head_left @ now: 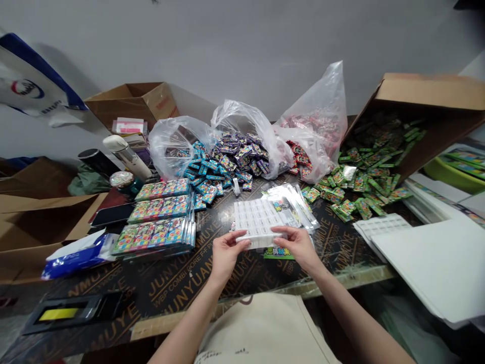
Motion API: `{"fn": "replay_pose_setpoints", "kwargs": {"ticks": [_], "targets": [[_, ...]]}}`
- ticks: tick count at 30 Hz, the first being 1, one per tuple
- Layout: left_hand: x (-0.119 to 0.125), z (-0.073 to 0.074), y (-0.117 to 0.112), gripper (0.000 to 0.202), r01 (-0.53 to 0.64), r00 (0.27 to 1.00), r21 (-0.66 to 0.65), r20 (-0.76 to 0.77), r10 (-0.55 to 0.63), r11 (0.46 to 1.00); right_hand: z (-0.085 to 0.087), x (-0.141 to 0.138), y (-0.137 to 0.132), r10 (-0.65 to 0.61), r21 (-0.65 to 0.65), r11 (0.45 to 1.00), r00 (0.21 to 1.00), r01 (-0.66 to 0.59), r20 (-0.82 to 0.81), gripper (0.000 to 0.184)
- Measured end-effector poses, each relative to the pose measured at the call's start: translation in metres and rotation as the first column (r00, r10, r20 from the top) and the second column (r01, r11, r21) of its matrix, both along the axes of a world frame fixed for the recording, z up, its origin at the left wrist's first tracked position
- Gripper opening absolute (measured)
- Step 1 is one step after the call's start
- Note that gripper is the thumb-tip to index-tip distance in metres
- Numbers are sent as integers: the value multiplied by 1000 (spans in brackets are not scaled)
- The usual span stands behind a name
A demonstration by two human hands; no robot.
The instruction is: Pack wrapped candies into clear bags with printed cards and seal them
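My left hand [226, 253] and my right hand [299, 243] both pinch the near edge of a stack of clear plastic blister trays [257, 218] with many small empty cells. The stack lies flat on the dark printed table [182, 283], just in front of me. Under and behind it are clear sleeves with printed cards [291, 202]; a green card [278, 254] pokes out below my right hand.
Filled colourful packs [159, 222] are stacked at left. Plastic bags spill blue [200, 169], purple [238, 151] and red [301, 154] packets behind. A tipped cardboard box [417, 116] spills green packets [359, 192]. White trays and sheets [428, 258] lie right; tissue pack [76, 255] left.
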State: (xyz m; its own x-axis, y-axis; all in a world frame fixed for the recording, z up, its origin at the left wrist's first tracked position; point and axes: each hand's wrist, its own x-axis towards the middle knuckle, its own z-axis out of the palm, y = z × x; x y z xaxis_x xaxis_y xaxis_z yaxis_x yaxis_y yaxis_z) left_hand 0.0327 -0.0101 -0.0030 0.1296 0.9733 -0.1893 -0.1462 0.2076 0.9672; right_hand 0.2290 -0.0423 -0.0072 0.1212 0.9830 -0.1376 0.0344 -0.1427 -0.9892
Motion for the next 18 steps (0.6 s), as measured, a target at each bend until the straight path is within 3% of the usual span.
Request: {"fn": "replay_pose_setpoints", "kwargs": {"ticks": [2, 6, 9, 11, 14, 16, 18], "targets": [[0, 6, -3, 26, -19, 995, 71, -97, 26, 997, 11, -1, -3, -61, 84, 995, 981, 46, 183, 23], [-9, 30, -7, 14, 71, 919, 318, -389, 62, 946, 41, 1, -13, -203, 324, 946, 839, 34, 506, 15], [-14, 44, -3, 14, 184, 880, 400, -474, 31, 898, 52, 4, -18, -39, 230, 970, 889, -76, 457, 20], [-12, 43, 4, 17, 252, 897, 312, -430, -100, 916, 48, 5, -17, 72, 133, 982, 925, -131, 372, 24], [-6, 28, 14, 23, 348, 900, 120, -318, -296, 930, 32, 12, -8, 134, 73, 982, 923, -172, 362, 28], [-7, 17, 20, 24, 334, 902, 80, -317, -294, 939, 17, 27, -1, 137, 72, 980, 886, -187, 443, 28], [-15, 11, 25, 23, 272, 911, 90, -345, -227, 958, 0, 50, 4, 12, 93, 992, 790, -88, 614, 36]]}}
